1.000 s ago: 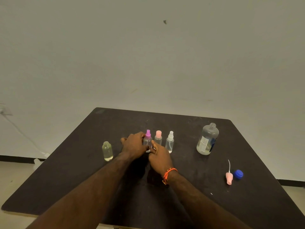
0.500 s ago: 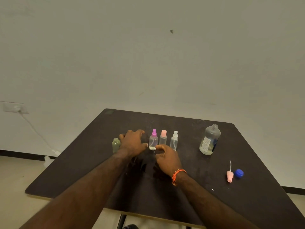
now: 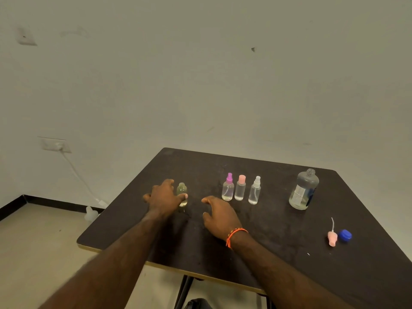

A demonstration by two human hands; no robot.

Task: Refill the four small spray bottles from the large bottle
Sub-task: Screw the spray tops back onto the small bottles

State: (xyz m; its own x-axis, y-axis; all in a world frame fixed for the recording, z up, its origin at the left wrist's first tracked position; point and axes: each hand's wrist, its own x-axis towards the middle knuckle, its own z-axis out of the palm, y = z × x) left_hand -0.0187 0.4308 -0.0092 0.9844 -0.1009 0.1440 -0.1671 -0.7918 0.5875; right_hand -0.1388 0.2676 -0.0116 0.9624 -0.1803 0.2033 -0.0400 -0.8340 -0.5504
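- The dark bench [image 3: 278, 253] stands against a plain wall.
- My left hand [image 3: 163, 197] touches the uncapped small bottle [image 3: 182, 194]; grip unclear.
- My right hand [image 3: 219, 214] hovers relaxed, empty.
- Three capped spray bottles [image 3: 240, 190] stand together.
- The large bottle [image 3: 303, 190] stands open; its blue cap [image 3: 345, 235] and the pink sprayer [image 3: 331, 237] lie aside, presumably for refilling.

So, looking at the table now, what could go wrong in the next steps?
1. The uncapped small bottle stands open with liquid inside; the left hand touching it might tip it and spill.
2. The large bottle has no cap either, so a careless reach by the right hand could knock it over.
3. The pink sprayer top and blue cap lie near the table edge and may roll off.
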